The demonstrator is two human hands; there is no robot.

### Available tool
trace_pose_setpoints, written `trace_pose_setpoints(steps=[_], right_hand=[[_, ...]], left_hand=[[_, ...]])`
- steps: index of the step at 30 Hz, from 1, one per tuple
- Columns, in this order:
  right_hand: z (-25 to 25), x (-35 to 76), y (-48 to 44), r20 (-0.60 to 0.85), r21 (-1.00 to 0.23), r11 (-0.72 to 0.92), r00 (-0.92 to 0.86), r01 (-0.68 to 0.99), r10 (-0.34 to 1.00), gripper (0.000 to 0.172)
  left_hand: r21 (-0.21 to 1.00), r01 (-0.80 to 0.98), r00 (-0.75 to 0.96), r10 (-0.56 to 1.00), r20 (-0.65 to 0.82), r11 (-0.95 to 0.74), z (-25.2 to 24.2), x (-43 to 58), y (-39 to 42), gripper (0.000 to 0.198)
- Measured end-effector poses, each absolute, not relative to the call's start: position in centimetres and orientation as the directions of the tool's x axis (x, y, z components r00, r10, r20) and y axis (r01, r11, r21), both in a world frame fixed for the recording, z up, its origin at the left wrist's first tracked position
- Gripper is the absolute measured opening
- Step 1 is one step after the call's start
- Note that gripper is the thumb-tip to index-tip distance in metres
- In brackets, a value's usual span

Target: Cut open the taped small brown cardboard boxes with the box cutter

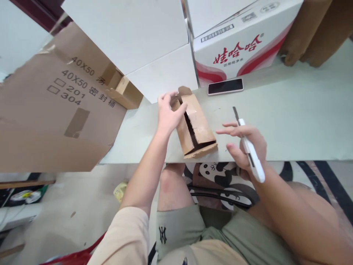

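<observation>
A small brown cardboard box [200,119] lies on the table with a dark gap running lengthwise between its top flaps. One end flap tilts up at the far end, and the near end is parted from the top. My left hand [171,112] grips the box at its far left corner, thumb over the top flap, fingertips partly hidden. To the right of the box, my right hand [249,143] holds a white utility knife [252,156] against the palm. The knife's dark blade is out and points away from me, apart from the box; index finger and thumb reach toward the cardboard.
A phone [225,87] lies behind the box, before a white and red printed carton [239,55]. White boxes [165,73] stand at the back. A large flattened carton [63,106] leans at left, and brown cardboard [311,33] stands at right. The table's front edge is close to the box.
</observation>
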State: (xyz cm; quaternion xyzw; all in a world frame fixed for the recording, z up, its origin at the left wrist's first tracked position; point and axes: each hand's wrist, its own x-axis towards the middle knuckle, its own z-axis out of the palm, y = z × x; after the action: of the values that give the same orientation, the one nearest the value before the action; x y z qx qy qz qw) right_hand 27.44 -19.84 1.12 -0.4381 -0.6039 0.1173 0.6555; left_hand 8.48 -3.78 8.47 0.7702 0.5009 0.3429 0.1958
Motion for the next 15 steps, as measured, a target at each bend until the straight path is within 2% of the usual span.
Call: trace_pose_setpoints(steps=[2, 5, 8, 11, 15], right_hand=[[2.0, 27.2, -19.9, 0.699, -0.696, 0.607, 0.171, 0.383, 0.694, 0.016], [2.7, 26.9, -20.2, 0.695, -0.667, 0.614, 0.056, 0.422, 0.717, 0.013], [2.8, 26.8, -20.4, 0.656, -0.637, 0.569, -0.02, 0.52, 0.754, 0.005], [2.6, 26.8, -20.6, 0.635, -0.563, 0.549, -0.102, 0.618, 0.766, 0.005], [2.4, 27.3, -20.7, 0.603, -0.491, 0.568, -0.213, 0.661, 0.769, 0.018]], left_hand=[[0.657, 0.672, 0.225, 0.94, 0.257, -0.341, 7.2, 8.1, -1.4, 0.053], [0.635, 0.695, 0.254, 0.941, 0.222, -0.337, 6.2, 8.0, -0.3, 0.062], [0.663, 0.668, 0.273, 0.94, 0.204, -0.338, 5.6, 8.3, -0.4, 0.068], [0.678, 0.648, 0.298, 0.934, 0.195, -0.348, 4.9, 8.5, -0.1, 0.073], [0.673, 0.629, 0.303, 0.92, 0.249, -0.389, 4.0, 8.1, 1.0, 0.068]])
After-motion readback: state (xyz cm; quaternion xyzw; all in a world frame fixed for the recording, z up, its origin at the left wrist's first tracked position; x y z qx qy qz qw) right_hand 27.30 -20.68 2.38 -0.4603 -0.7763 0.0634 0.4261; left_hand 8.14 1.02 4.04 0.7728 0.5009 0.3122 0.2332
